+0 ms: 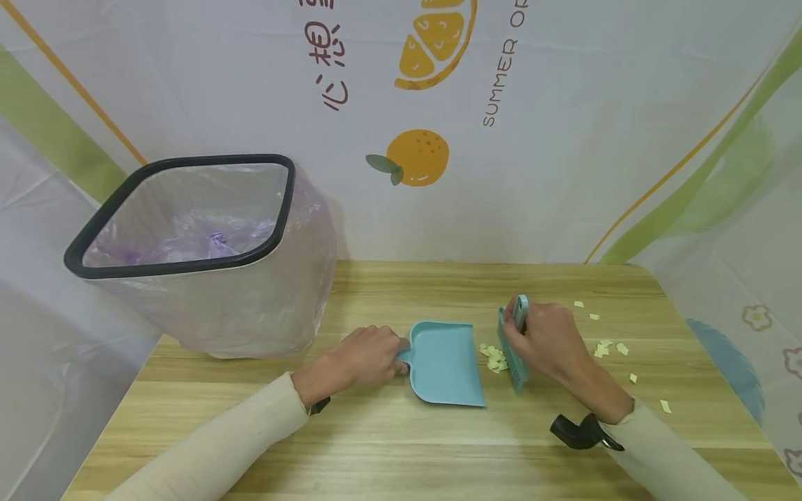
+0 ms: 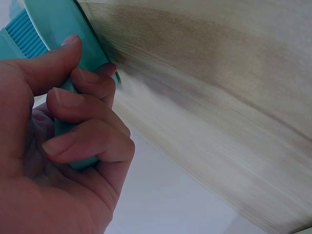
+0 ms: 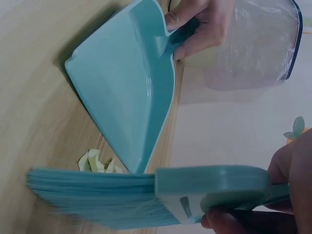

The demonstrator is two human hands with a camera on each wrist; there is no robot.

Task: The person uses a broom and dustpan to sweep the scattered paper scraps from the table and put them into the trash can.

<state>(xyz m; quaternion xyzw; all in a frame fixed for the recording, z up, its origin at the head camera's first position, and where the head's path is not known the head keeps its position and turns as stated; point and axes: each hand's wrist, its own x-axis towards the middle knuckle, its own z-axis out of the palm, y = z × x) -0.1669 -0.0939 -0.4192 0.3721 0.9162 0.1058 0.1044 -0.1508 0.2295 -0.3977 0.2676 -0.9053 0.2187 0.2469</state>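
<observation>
My left hand (image 1: 371, 355) grips the short handle of a teal dustpan (image 1: 443, 363), its fingers curled round it in the left wrist view. The pan lies at the middle of the table with its wide lip facing right. In my right hand (image 1: 551, 341) is a matching teal hand brush (image 1: 512, 351), held by its handle with the bristles down. A small pile of pale yellow paper scraps (image 1: 493, 358) lies between the bristles and the pan's lip. Seen from the right wrist, the bristles (image 3: 97, 195) stand right beside those scraps, and the pan (image 3: 122, 83) looks bare inside.
A bin (image 1: 276, 306) with a black rim and a clear purplish liner stands at the table's back left. More paper scraps (image 1: 603, 348) are scattered to the right of my right hand. A printed white cloth (image 1: 539, 195) hangs behind the wooden table (image 1: 388, 452).
</observation>
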